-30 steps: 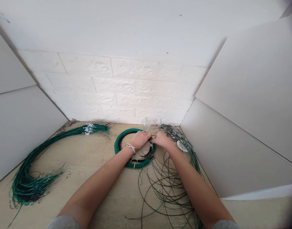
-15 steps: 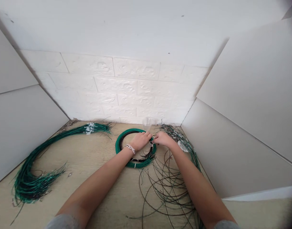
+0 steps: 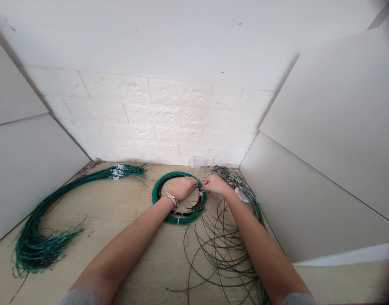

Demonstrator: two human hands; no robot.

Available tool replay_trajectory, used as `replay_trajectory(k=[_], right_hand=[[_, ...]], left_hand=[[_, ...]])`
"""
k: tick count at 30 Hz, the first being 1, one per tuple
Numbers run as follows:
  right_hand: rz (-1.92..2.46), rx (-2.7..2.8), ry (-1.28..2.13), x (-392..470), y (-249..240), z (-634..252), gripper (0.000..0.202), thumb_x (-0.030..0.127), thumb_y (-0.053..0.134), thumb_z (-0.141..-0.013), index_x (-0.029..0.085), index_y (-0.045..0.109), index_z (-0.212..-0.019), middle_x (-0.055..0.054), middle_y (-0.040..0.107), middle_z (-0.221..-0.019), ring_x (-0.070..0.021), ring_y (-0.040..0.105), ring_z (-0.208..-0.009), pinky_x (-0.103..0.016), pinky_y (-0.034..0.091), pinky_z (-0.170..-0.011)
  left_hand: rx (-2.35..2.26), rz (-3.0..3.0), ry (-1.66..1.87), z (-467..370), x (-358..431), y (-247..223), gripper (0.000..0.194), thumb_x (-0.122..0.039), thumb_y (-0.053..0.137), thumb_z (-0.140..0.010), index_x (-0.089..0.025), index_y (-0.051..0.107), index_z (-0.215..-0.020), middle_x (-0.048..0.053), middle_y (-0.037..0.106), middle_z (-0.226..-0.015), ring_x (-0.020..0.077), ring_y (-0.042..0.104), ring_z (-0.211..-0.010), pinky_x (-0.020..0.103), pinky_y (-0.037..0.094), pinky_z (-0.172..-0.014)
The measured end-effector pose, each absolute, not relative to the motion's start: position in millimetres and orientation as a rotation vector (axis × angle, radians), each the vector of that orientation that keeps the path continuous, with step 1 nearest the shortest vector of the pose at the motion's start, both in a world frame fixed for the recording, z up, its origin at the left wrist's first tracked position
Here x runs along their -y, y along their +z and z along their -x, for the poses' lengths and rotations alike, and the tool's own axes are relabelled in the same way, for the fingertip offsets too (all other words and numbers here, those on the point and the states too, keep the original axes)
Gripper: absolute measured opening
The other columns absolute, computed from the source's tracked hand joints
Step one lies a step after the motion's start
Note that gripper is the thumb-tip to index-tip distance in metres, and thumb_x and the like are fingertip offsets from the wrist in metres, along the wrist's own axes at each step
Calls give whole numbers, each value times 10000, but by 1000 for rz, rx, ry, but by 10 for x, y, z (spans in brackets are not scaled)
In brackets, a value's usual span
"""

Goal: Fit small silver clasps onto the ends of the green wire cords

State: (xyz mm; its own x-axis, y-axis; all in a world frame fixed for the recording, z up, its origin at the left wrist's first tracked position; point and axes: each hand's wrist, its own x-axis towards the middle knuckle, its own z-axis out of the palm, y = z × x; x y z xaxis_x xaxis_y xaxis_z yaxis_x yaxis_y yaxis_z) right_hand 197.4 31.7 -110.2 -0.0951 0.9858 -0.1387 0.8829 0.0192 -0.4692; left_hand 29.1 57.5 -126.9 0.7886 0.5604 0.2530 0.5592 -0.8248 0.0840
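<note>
A curved bundle of green wires (image 3: 37,216) lies left on the tabletop (image 3: 118,207), white tags (image 3: 117,171) near its far end; a clear cup (image 3: 193,164) stands far, by the brick-patterned wall (image 3: 143,114); far right, a partly hidden white disc (image 3: 241,194), perhaps a lid; pale panels (image 3: 334,114) flank both sides.

A grey left sleeve (image 3: 82,296) shows at the lower edge of the view, its cloth ending in a soft, curved hem. The right sleeve (image 3: 298,299) is the same plain grey, with a narrower strip visible. The left forearm (image 3: 131,241) and right forearm (image 3: 261,241) are bare, as are the left hand (image 3: 183,188) and right hand (image 3: 215,186). A bracelet (image 3: 170,199) circles the left wrist, pale with silvery and darker parts, its finer detail too small to tell
</note>
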Motion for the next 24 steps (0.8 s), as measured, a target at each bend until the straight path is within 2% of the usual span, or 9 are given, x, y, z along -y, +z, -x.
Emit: replay_trajectory(k=[6,17,24], right_hand=[[1895,2080,582,-308,-1103,-1924,194,244,546,-672,177,698,-771,-21,667,-708,-122,557,-642,-190,368,-558],[1912,2160,401,-231,-1000,-1844,197,239,501,-719,189,682,-779,-47,674,-803,-163,579,-733,-216,355,-593],[1963,2178,355,-206,-988,-1806,180,216,486,-708,175,659,-735,-65,657,-765,-172,567,-704,-226,335,-561]], left_hand=[[-942,-2920,441,-296,-580,-1276,218,-232,365,-874,-145,564,-848,51,585,-841,131,546,-745,232,416,-665],[-939,-2928,463,-276,-541,-1215,236,-229,338,-883,-151,561,-884,52,581,-881,128,544,-768,236,420,-700],[-917,-2949,482,-284,-549,-1237,185,-208,373,-866,-152,549,-856,45,575,-880,130,534,-775,234,413,-700]])
